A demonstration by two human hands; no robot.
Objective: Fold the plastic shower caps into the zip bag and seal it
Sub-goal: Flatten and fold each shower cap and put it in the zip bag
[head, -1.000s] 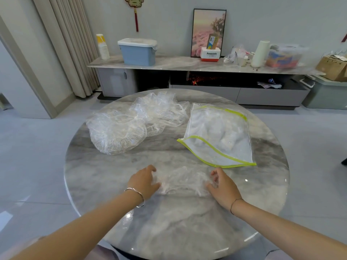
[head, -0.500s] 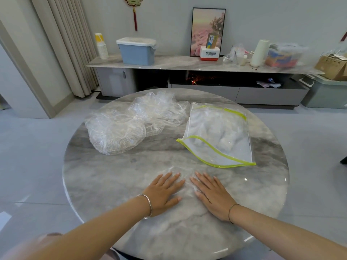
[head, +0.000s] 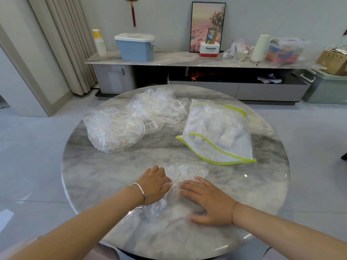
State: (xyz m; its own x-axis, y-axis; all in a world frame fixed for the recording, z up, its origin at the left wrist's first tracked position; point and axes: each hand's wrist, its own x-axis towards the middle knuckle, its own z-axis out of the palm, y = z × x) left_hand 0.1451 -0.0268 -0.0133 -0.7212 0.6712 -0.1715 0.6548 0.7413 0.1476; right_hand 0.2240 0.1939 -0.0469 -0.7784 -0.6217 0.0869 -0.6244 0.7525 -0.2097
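A clear plastic shower cap [head: 185, 172] lies flattened on the round marble table [head: 97, 171] near its front edge. My left hand [head: 154, 184] rests on the cap's left side with curled fingers that pinch the plastic. Flat on the cap's near right part lies my right hand [head: 206, 200], fingers straight and pointing left. A clear zip bag [head: 225, 147] with yellow-green edging sits at the right, its mouth open toward me, with folded caps inside. A loose pile of shower caps [head: 131, 121] is heaped at the far left of the table.
Behind the table runs a low cabinet [head: 178, 59] with a blue lidded box [head: 135, 46], a picture frame [head: 207, 25], a white roll [head: 260, 47] and a plastic container [head: 283, 51]. Grey tiled floor surrounds the table; curtains [head: 65, 44] hang at the left.
Both hands pressed flat side by side on the cap half a second ago. Now the left hand's fingers have curled on the plastic and the right hand has turned to point left, nearer me.
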